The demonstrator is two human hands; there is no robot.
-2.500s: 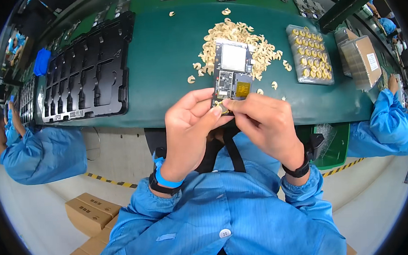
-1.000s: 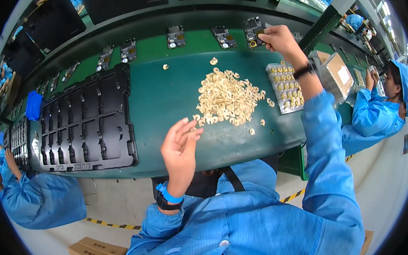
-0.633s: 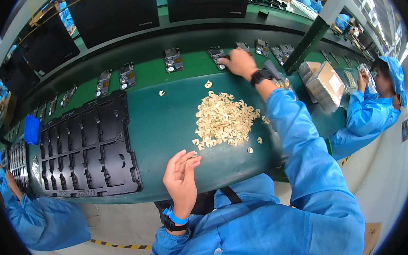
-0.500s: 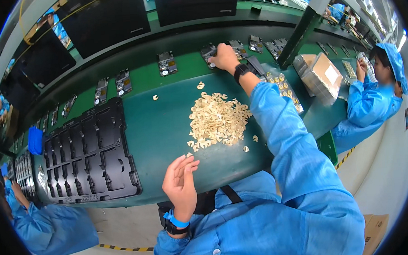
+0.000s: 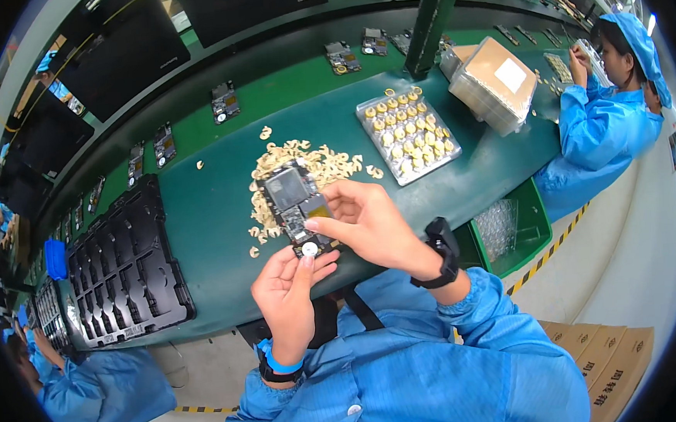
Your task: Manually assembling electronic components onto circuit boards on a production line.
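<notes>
I hold a dark circuit board [image 5: 289,189] above a heap of small cream-coloured C-shaped pieces [image 5: 323,164] on the green table. My right hand [image 5: 371,223] grips the board's right side, its thumb on the face. At the near end my left hand [image 5: 285,288] pinches the board, with the thumb at a round white spot [image 5: 309,249]. The board is tilted, and it hides part of the heap.
Right of the heap lies a clear tray of yellow round parts [image 5: 411,141], then stacked clear boxes [image 5: 493,81]. A black moulded tray [image 5: 129,270] lies left. More boards [image 5: 224,102] line the far green strip. A co-worker [image 5: 604,125] sits right, beside a green bin [image 5: 536,218].
My right hand has come back from the far strip with a circuit board. My left hand, earlier holding nothing, now grips its near end. The view has turned rightward.
</notes>
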